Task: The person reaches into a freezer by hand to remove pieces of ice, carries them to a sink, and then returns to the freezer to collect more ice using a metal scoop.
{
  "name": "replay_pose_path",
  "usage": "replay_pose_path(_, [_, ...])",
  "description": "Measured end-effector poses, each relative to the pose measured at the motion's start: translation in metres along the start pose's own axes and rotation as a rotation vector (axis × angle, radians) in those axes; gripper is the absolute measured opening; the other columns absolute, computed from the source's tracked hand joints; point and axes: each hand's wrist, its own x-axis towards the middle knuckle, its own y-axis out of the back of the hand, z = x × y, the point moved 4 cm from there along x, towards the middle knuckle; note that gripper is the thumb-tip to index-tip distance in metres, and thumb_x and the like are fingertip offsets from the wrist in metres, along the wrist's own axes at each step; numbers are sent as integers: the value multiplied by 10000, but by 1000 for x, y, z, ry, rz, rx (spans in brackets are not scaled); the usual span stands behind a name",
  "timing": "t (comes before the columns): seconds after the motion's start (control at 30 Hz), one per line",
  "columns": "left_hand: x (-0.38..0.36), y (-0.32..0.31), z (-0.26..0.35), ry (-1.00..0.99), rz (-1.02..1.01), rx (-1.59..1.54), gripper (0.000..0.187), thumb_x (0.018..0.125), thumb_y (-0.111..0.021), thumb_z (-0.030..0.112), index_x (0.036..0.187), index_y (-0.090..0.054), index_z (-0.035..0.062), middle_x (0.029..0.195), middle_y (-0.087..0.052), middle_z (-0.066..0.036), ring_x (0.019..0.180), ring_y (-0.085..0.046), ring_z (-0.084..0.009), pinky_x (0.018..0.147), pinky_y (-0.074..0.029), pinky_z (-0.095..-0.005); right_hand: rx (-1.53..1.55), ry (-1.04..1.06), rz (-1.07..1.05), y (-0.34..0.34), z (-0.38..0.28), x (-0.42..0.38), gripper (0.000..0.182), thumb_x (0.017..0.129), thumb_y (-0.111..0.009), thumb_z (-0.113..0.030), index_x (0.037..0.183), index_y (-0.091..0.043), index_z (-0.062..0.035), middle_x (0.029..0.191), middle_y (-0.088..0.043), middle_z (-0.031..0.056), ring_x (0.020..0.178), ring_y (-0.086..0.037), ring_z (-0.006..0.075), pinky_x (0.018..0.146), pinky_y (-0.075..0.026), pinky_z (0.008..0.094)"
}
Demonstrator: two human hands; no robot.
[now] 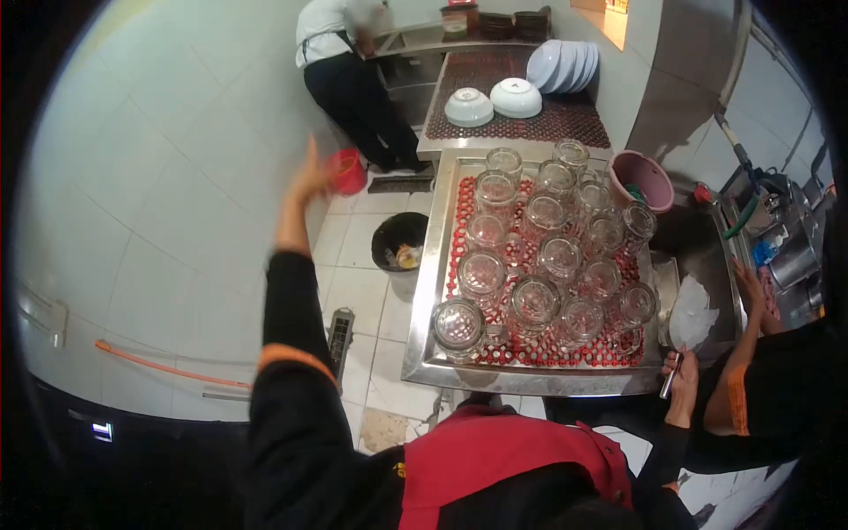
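Note:
My left hand (309, 181) is raised out to the left, away from the counter, blurred, its fingers stretched out and nothing visible in them. Low at the right, my right hand (683, 389) is closed around a slim metal handle (670, 374). Just beyond it, a crumpled white translucent piece (694, 314) overlaps the sink; whether it is joined to the handle I cannot tell. Left of this hand, several upturned glass mugs (535, 302) stand on a red perforated mat (548, 353) in a steel drainboard (420, 340).
At the right, another person's hand (751, 287) reaches over the sink (707, 243). A pink bucket (642, 177) stands behind the mugs. White bowls (516, 98) and plates (562, 67) sit farther back. A bin (402, 256) and red bucket (346, 171) are on the floor, near another person (349, 88).

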Motion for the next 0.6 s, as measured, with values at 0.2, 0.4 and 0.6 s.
replay_pose_path(0.2, [42, 32, 143, -178, -3, 104, 648, 770, -515, 354, 1276, -180, 126, 627, -538, -86, 504, -511, -152, 430, -400, -262, 7, 47, -66, 8, -16, 59, 115, 790, -426, -201, 726, -409, -108, 569, -430, 19, 412, -376, 102, 369, -315, 240])
replay_pose_path(0.4, [38, -85, -51, 55, -360, 198, 442, 795, -502, 255, 1180, -394, 65, 681, -528, -19, 536, -446, -88, 465, -375, -229, -119, 105, -12, 9, -32, 92, 219, 832, -357, -196, 649, -390, -80, 519, -410, 41, 377, -361, 140, 363, -319, 252])
replay_pose_path(0.6, [-132, -160, -303, 627, -473, 58, 406, 751, -518, 356, 1039, -499, 70, 579, -547, -64, 476, -544, -154, 348, -397, -288, -64, -143, 120, 11, -41, 131, 86, 771, -405, -112, 749, -399, -29, 557, -462, 60, 370, -362, 117, 318, -316, 240])
